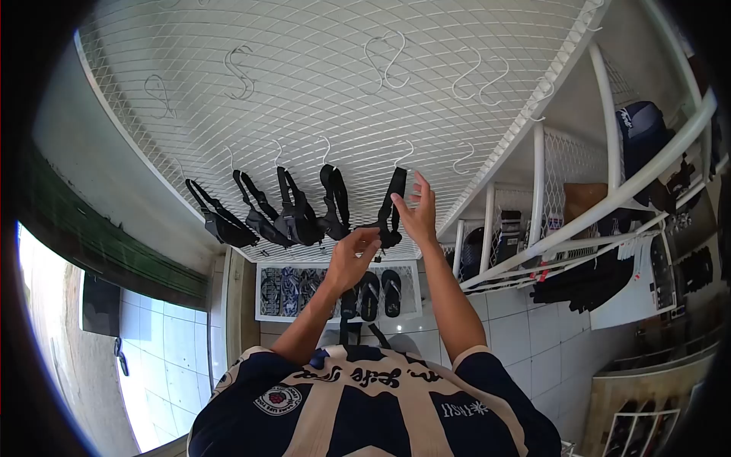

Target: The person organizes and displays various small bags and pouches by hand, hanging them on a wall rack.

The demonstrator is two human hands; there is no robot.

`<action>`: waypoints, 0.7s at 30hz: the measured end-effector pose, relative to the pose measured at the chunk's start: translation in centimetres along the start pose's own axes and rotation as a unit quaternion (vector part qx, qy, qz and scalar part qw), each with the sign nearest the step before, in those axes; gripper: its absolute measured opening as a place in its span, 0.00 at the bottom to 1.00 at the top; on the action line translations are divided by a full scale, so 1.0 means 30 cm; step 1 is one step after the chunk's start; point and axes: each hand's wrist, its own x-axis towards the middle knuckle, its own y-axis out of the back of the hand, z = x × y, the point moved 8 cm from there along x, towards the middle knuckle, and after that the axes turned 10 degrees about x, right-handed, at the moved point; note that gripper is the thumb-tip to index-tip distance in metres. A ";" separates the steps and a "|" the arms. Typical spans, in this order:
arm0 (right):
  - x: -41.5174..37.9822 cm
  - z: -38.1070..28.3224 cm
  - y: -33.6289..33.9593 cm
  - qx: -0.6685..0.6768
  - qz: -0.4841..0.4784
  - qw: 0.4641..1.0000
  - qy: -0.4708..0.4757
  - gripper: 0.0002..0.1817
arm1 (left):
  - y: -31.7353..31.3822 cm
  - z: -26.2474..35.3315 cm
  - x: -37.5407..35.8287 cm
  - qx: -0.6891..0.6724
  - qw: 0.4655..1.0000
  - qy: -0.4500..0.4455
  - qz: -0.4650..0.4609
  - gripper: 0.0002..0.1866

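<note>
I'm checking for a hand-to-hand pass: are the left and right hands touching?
Apart. The head view shows a clear gap between the left hand and the right hand, with part of a black strap visible in it.

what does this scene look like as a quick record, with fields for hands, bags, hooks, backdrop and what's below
left hand: fingers curled; left hand is near the rightmost bag, contact unclear
right hand: fingers spread; right hand is beside that bag's strap
bags: five black bags in a row, the rightmost bag apart from the others
hooks: white S-hooks, several bare above the bags
backdrop: white wire grid
below: flip-flops in a white tray
</note>
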 end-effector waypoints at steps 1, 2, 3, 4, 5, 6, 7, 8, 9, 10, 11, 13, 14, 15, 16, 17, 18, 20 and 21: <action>0.018 0.021 -0.017 0.003 0.003 1.000 -0.004 0.39 | 0.011 0.004 0.030 -0.003 1.000 -0.006 -0.001 0.17; 0.041 0.032 -0.035 -0.003 0.000 1.000 0.012 0.39 | 0.020 0.004 0.044 0.002 1.000 -0.021 0.001 0.16; 0.055 0.029 -0.053 -0.011 -0.005 1.000 0.028 0.39 | 0.030 -0.004 0.063 0.003 1.000 -0.018 0.001 0.16; 0.060 0.025 -0.064 -0.002 0.005 1.000 0.031 0.35 | 0.039 -0.010 0.079 0.005 1.000 -0.020 0.002 0.16; 0.059 0.045 -0.080 -0.004 0.000 1.000 0.023 0.35 | 0.038 -0.018 0.078 0.007 1.000 -0.016 0.002 0.16; 0.069 0.057 -0.087 -0.012 0.012 0.999 0.035 0.31 | 0.045 -0.027 0.087 -0.002 1.000 -0.010 0.004 0.16; 0.072 0.068 -0.089 -0.020 0.027 0.998 0.049 0.28 | 0.047 -0.039 0.097 -0.004 1.000 -0.005 0.002 0.16; 0.073 0.063 -0.092 -0.047 0.042 0.994 0.085 0.21 | 0.053 -0.048 0.118 -0.005 1.000 0.000 0.006 0.16; 0.080 0.080 -0.093 -0.047 0.043 0.995 0.082 0.21 | 0.057 -0.057 0.137 -0.004 1.000 0.004 0.009 0.16; 0.088 0.090 -0.100 -0.032 0.031 0.995 0.093 0.20 | 0.064 -0.051 0.159 -0.001 1.000 -0.018 0.024 0.16; 0.089 0.099 -0.109 -0.017 0.020 0.994 0.102 0.19 | 0.066 -0.055 0.186 0.002 1.000 -0.018 0.019 0.16; 0.077 0.125 -0.110 0.005 0.022 0.998 0.066 0.16 | 0.072 -0.032 0.241 -0.014 0.999 -0.025 0.014 0.17; 0.076 0.143 -0.109 0.027 0.020 0.999 0.037 0.14 | 0.081 -0.016 0.266 -0.006 0.999 -0.029 0.023 0.16; 0.068 0.137 -0.108 0.025 0.025 0.999 0.036 0.14 | 0.079 -0.009 0.297 -0.007 0.999 -0.031 0.018 0.16; 0.053 0.145 -0.112 0.108 0.023 0.994 0.014 0.13 | 0.087 0.004 0.328 0.011 0.998 -0.047 0.039 0.15; 0.033 0.152 -0.112 0.191 0.021 0.981 -0.009 0.12 | 0.091 0.017 0.354 0.028 0.996 -0.062 0.059 0.15; 0.016 0.142 -0.102 0.167 0.014 0.985 -0.040 0.11 | 0.085 0.032 0.381 0.034 0.995 -0.066 0.067 0.14; -0.009 0.129 -0.088 0.178 0.012 0.982 -0.060 0.11 | 0.064 0.061 0.434 0.052 0.995 -0.063 0.062 0.14; -0.025 0.136 -0.088 0.196 0.006 0.978 -0.077 0.11 | 0.052 0.071 0.450 0.076 0.993 -0.061 0.063 0.14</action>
